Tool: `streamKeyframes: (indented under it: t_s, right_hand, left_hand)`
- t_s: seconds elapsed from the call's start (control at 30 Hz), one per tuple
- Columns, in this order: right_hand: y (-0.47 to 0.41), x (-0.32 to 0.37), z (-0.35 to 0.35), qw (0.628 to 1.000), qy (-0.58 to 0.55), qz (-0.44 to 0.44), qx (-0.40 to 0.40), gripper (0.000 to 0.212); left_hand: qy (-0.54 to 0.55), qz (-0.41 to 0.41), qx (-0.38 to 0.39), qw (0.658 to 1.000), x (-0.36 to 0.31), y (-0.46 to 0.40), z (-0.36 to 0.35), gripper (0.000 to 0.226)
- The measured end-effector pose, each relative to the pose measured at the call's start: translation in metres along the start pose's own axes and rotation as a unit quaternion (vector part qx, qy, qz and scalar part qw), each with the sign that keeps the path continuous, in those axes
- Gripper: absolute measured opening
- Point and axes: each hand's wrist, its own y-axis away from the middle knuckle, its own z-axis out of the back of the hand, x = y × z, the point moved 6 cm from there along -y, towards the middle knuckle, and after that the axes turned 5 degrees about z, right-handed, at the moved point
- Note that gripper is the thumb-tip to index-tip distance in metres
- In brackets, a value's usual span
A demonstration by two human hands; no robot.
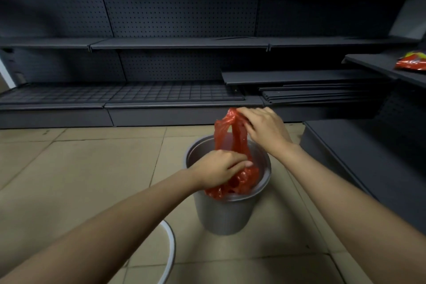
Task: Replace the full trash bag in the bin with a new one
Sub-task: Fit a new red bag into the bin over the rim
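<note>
A grey round bin (224,214) stands on the tiled floor in front of me. A red plastic trash bag (232,140) sits in it, its handles pulled up above the rim. My right hand (265,129) pinches the top of the raised handles above the bin's far side. My left hand (221,167) grips the bag's bunched plastic at the near rim, fingers closed around it. The bag's lower part is hidden inside the bin.
Dark empty shelving (161,41) runs along the back, with loose shelf boards (311,90) stacked at lower right. A red packet (411,62) lies on the right shelf. A white curved rim (169,251) sits on the floor near my left forearm.
</note>
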Motion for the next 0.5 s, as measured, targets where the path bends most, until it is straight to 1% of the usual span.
streamKeyframes:
  t_s: [0.07, 0.17, 0.23, 0.3, 0.33, 0.4, 0.47, 0.5]
  right_hand:
    - [0.007, -0.013, -0.004, 0.999, 0.038, -0.021, 0.016, 0.022]
    - [0.022, -0.035, -0.005, 0.993, 0.088, -0.067, 0.038, 0.018]
    - [0.033, -0.047, -0.004, 0.986, 0.115, -0.101, 0.067, 0.018]
    - [0.042, -0.06, -0.001, 0.978, 0.126, -0.139, 0.089, 0.018]
    - [0.048, -0.067, 0.0, 0.973, 0.133, -0.16, 0.098, 0.018]
    - [0.064, -0.083, 0.001, 0.96, 0.15, -0.199, 0.125, 0.019]
    - [0.082, -0.097, 0.001, 0.945, 0.162, -0.228, 0.167, 0.021]
    - [0.09, -0.1, -0.001, 0.937, 0.168, -0.235, 0.195, 0.021]
  left_hand:
    - [-0.008, -0.02, 0.014, 1.0, -0.004, 0.005, -0.002, 0.032]
    - [-0.091, -0.07, 0.005, 0.993, -0.003, 0.012, -0.001, 0.04]
    - [-0.176, -0.119, -0.019, 0.977, 0.001, 0.015, 0.001, 0.04]
    - [-0.259, -0.156, -0.04, 0.952, 0.009, 0.016, 0.004, 0.028]
    - [-0.289, -0.152, -0.036, 0.944, 0.017, 0.016, 0.006, 0.023]
    - [-0.335, -0.104, -0.026, 0.936, 0.038, 0.019, 0.016, 0.028]
    - [-0.34, -0.042, -0.027, 0.939, 0.06, 0.026, 0.028, 0.028]
    - [-0.332, -0.015, -0.042, 0.942, 0.069, 0.029, 0.033, 0.021]
